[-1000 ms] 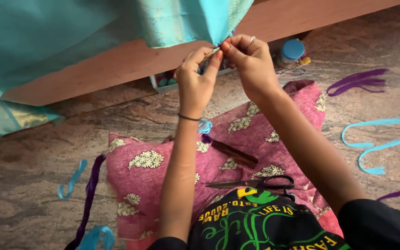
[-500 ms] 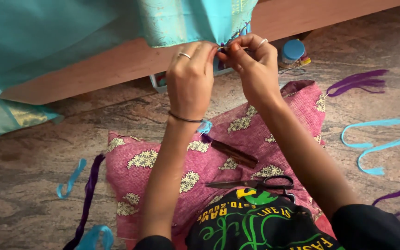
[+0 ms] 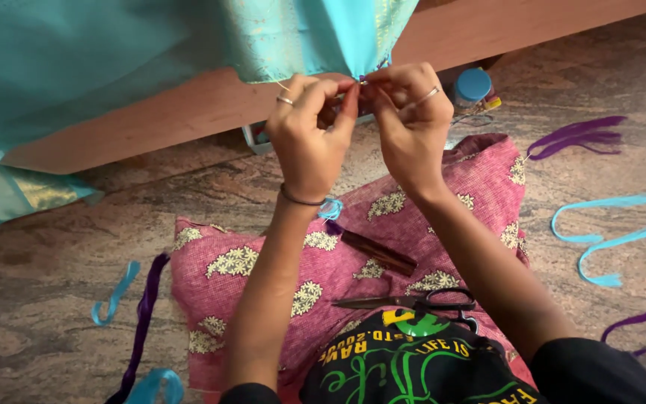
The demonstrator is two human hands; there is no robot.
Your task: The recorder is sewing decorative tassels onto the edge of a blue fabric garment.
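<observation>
Fabric edge: you pinch the lower corner of the hanging teal cloth, just above the pink cushion.
Left hand: clenched, fingertips nipping the hem.
Right hand: clenched on the same spot, touching your left.
Axis: the cloth hangs down, its gathered tip pointing at the cushion.
Risk: tugging too hard could pucker or tear the hem; a slipping thread would undo the work.
Scissors: on the cushion near your lap, blades pointing left; an elbow could knock them.

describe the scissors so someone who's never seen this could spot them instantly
Find the pink flower-patterned cloth spread on the stone floor. The scissors lie at its near edge, between the person's forearms: black loop handles, closed metal blades pointing left. The thing just above them is a plain dark stick.
</observation>
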